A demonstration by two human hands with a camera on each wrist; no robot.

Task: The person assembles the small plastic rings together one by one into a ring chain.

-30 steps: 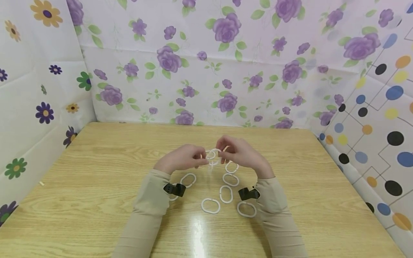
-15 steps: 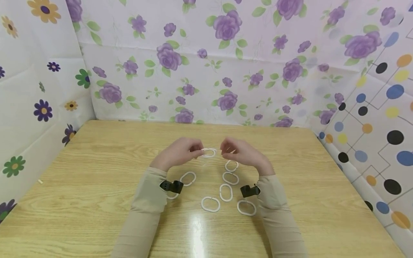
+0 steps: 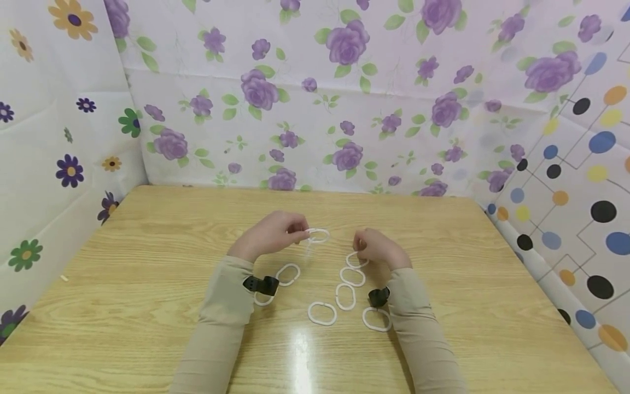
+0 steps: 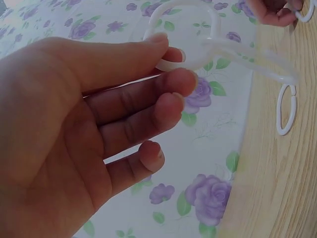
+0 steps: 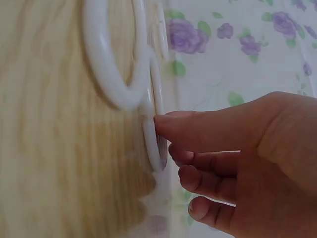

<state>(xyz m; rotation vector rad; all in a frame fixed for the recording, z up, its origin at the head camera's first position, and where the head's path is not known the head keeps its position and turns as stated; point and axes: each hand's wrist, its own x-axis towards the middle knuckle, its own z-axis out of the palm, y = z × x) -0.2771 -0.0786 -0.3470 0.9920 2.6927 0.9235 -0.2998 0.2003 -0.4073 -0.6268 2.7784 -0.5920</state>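
Observation:
Between thumb and forefinger, my left hand (image 3: pixel 270 235) pinches a white oval plastic link (image 4: pixel 216 22) above the table. A second link (image 4: pixel 247 60) hangs hooked through it. To the right, my right hand (image 3: pixel 380 249) is down at the tabletop. Its thumb and forefinger pinch the edge of the farthest link (image 5: pixel 150 136) in a row on the table, and that link tilts slightly in the head view. The other fingers of both hands are loosely curled.
Closer to me on the wooden table (image 3: pixel 172 235) lie more white links, among them one in mid-row (image 3: pixel 345 296), a front one (image 3: pixel 322 313) and one beside the left wrist (image 3: pixel 287 274). Flowered sheets (image 3: pixel 305 109) stand behind and at the sides.
My right hand has let go of the joined links, moved right and down, and taken hold of the farthest link on the table. My left hand keeps the joined pair, drawn slightly left.

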